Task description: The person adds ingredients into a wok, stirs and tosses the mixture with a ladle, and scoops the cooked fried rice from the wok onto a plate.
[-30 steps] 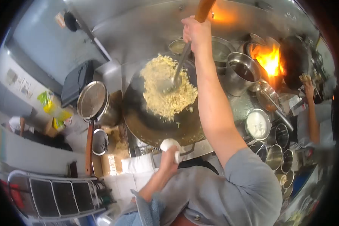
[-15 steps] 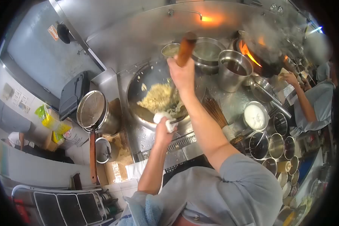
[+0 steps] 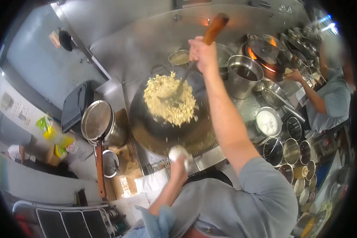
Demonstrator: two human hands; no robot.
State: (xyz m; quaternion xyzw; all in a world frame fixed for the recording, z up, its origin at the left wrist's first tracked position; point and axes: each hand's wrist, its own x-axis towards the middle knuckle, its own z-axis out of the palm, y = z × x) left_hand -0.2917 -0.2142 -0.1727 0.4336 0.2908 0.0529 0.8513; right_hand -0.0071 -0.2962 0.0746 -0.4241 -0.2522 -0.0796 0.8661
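Observation:
In the middle stands a large dark wok (image 3: 152,139) holding pale yellow fried rice (image 3: 172,109), with some grains scattered on its near wall. My right hand (image 3: 203,54) is wrapped round the wooden handle of a long ladle (image 3: 216,28). Its metal shaft slopes down left and its head rests in the rice, blurred. My left hand (image 3: 179,170) is closed on a folded white cloth (image 3: 179,154) at the wok's near rim. Whether a wok handle lies under the cloth is hidden.
Right of the wok are a metal pot of dark liquid (image 3: 246,73), a strainer (image 3: 274,95) and a white-filled container (image 3: 268,122). Several seasoning pots line the right side. A co-worker (image 3: 329,95) stands near a flaming burner (image 3: 260,59). On the left, a sieve (image 3: 97,119) tops a pot.
The wok has come nearer me, and the rice lies spread toward its far side. My left hand with the cloth moved down; my right hand with the ladle shifted up and right.

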